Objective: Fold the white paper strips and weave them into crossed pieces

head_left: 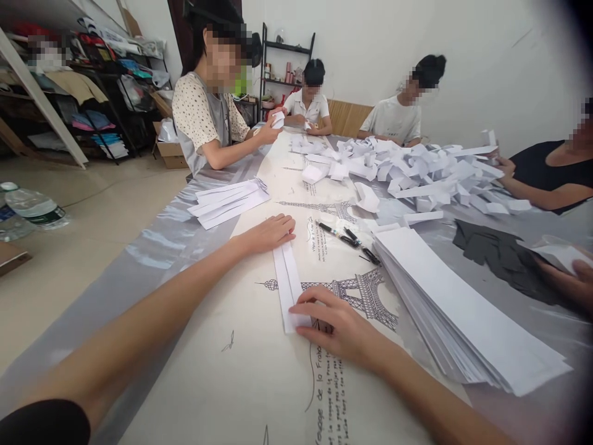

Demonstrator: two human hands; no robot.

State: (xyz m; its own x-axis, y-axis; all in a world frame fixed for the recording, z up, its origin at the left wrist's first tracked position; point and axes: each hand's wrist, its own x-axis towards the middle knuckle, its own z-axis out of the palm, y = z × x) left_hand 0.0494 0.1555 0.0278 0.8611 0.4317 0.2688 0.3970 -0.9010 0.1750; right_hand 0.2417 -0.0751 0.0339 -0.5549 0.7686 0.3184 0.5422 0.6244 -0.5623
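Observation:
A folded white paper strip (287,281) lies lengthwise in front of me on a printed tablecloth (222,383). At its far end, my left hand (271,233) presses down with its fingers close together, covering that end. My right hand (336,318) has its thumb and fingers on the near end, closed at the paper's right edge. Right of my hands lies a fanned stack of long white paper strips (463,303). Beyond my left hand is a smaller pile of folded strips (229,201). Pens (343,235) rest between the strip and the stack.
A large heap of folded white paper pieces (407,167) covers the table's far right. Several people sit around the table; one (206,123) at the left holds folded paper. A dark cloth (504,253) lies at the right. Water bottles (34,207) stand on the floor at left.

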